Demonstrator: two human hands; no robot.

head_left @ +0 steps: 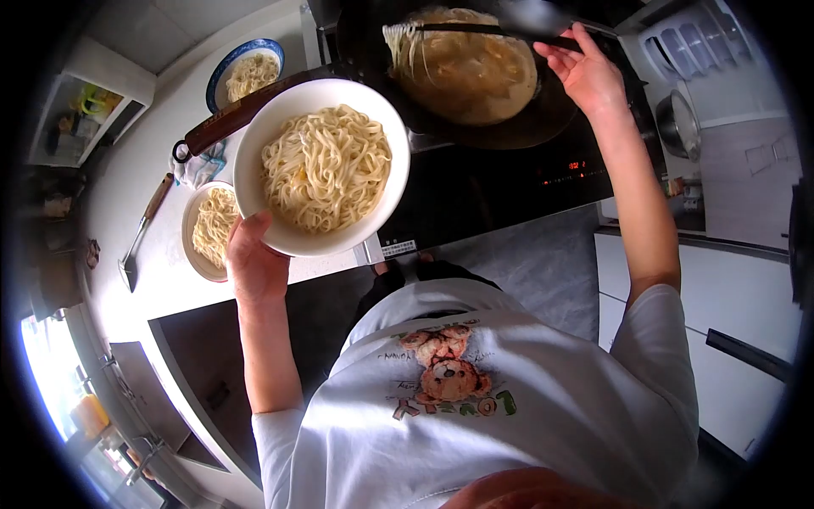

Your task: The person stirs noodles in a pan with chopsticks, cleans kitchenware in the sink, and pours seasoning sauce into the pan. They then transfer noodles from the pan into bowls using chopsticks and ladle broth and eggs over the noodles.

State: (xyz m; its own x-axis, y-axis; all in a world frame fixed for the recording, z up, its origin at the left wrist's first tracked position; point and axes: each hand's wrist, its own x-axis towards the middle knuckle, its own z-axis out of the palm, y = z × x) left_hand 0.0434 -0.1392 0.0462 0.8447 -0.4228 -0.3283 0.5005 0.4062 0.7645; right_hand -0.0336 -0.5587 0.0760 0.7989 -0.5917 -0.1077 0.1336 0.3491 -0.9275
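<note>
My left hand (259, 261) grips the rim of a white bowl (393, 204) full of noodles (335, 165), tilted slightly beside the stove. In my right hand (589, 75) is a pair of dark chopsticks (483, 30), pinched near their thick end. Their tips reach over the wok (543, 119), with several pale noodle strands (407, 55) hanging from them at its far left. Cloudy brown broth (462, 81) fills the wok, and steam blurs part of its upper edge. The wok's wooden handle (216, 127) passes behind the bowl.
On the white counter stand a blue-rimmed bowl (219, 85) and another bowl (197, 259), both with noodles. A spatula (146, 225) and a crumpled cloth (203, 168) lie nearby. Red digits glow on the black stove (509, 174). A metal pot (678, 125) sits at right.
</note>
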